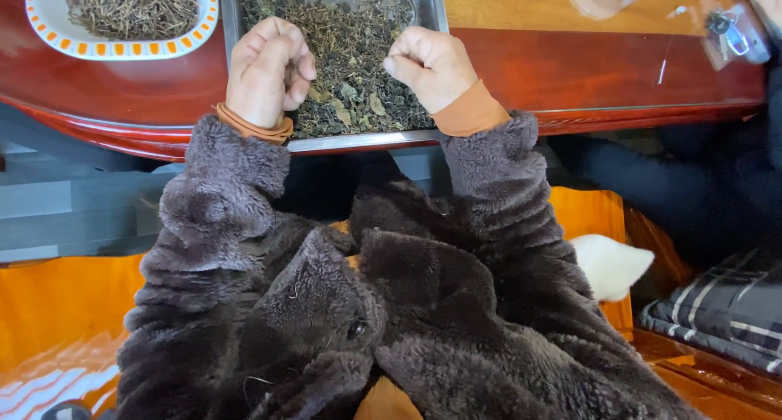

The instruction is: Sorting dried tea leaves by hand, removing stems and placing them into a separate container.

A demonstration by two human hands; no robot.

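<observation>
Nearest, two fuzzy dark-brown sleeves with orange cuffs lead to the left hand (266, 74) and right hand (430, 65), both loosely curled, fingertips pinched; whether either grips a leaf cannot be told. Beneath them, one rectangular metal tray (368, 140) on the glossy red worktop (586, 74) holds crumpled dried green leaves (350, 61). Farther left, one orange-rimmed white dish (130, 47) holds thin dry stems (134, 4).

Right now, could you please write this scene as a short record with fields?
Left hand: curled loosely, over the dried leaves
Right hand: curled, fingertips pinched above the leaves
Tray: shallow rectangular metal tray of dried green-brown leaves
Plate: white plate with orange-patterned rim, holding dried stems
Surface: glossy red-brown wooden table
Clothing: dark fuzzy jacket, orange cuffs
</observation>
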